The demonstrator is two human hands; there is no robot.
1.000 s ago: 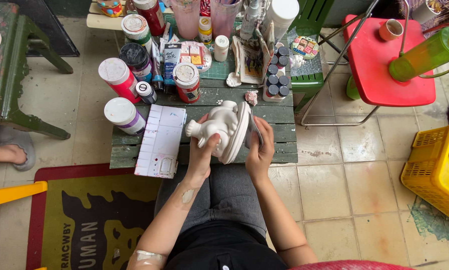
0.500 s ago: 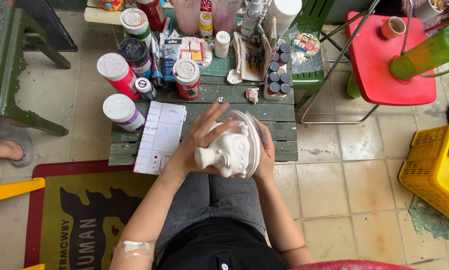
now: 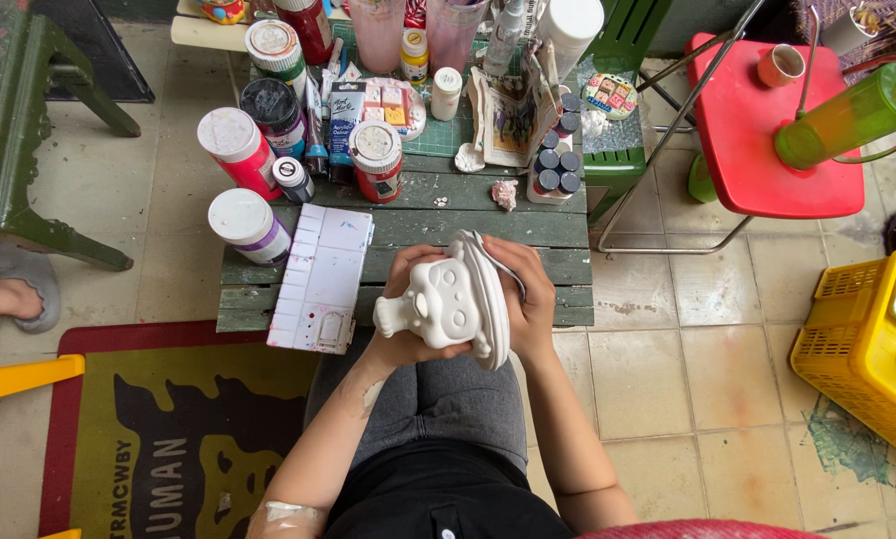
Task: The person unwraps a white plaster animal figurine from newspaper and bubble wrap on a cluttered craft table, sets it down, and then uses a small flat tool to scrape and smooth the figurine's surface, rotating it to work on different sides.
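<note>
Hidden or cut-off items, placed relative to the green slatted desk:

- White unpainted figurine, at the desk's near edge: its underside and back are covered by the hands; the left hand is mostly concealed beneath it, the right hand shows only its back.
- Pink cups, far edge: tops cut by the frame.
- Small dark-capped bottles, far right: contents too small to tell.
- Yellow crate, well right of the desk: cut by the frame.
- Foot in a grey sandal, left of the desk: the rest of the person is out of frame.
- Rug, near left: partly cropped.
</note>
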